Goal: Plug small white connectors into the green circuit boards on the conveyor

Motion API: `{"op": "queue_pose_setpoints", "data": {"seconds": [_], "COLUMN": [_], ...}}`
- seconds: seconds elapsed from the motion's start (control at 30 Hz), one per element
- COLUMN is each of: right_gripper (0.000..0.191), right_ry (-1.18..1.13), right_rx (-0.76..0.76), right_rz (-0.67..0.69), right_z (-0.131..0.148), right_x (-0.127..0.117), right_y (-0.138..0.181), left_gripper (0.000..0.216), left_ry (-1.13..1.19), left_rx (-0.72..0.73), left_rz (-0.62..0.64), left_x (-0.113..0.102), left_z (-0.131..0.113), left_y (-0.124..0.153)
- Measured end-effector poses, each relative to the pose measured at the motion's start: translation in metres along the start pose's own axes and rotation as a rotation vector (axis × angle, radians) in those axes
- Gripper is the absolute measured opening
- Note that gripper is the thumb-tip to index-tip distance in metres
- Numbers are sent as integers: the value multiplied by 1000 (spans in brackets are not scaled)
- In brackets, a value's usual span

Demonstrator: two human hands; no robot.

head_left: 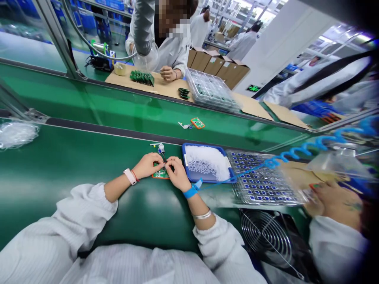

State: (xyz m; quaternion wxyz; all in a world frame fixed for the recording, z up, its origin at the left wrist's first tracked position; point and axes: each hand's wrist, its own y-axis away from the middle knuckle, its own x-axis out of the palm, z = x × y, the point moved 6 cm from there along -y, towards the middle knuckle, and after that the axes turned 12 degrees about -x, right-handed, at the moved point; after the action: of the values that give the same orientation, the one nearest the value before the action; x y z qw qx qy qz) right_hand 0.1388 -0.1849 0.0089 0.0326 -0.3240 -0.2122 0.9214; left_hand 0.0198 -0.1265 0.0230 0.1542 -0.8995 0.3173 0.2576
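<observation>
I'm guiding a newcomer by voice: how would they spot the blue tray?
On the green bench, find the wearer's right hand. Just right of it lies the blue tray, heaped with small white pieces; the clear tray alongside holds rows of blue parts.

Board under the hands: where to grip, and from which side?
I'd pinch the board by its orange near edge, coming from the wearer's side. It appears to lie flat, and that edge shows clear of fingers, while the left hand and right hand crowd the far part. Edge contact should also spare the green face.
</observation>
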Motion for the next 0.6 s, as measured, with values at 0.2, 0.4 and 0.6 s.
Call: {"op": "queue_pose_setpoints", "data": {"seconds": [0.2, 0.4, 0.6], "right_gripper": [12, 14, 13], "right_ry": [-49, -55, -123], "right_rx": [33, 87, 57], "right_rz": [-2, 18, -26], "right_z": [-7, -11, -6], "right_x": [4, 3, -1], "right_y": [-3, -6, -4], "left_gripper": [12, 13, 17], "left_ry": [-17, -53, -161], "left_rx": [-48, -140, -126], "left_rz": [-20, 14, -32], "left_x": [3, 2, -5], "left_z": [3, 1, -1], "left_y": [-3, -8, 2]}}
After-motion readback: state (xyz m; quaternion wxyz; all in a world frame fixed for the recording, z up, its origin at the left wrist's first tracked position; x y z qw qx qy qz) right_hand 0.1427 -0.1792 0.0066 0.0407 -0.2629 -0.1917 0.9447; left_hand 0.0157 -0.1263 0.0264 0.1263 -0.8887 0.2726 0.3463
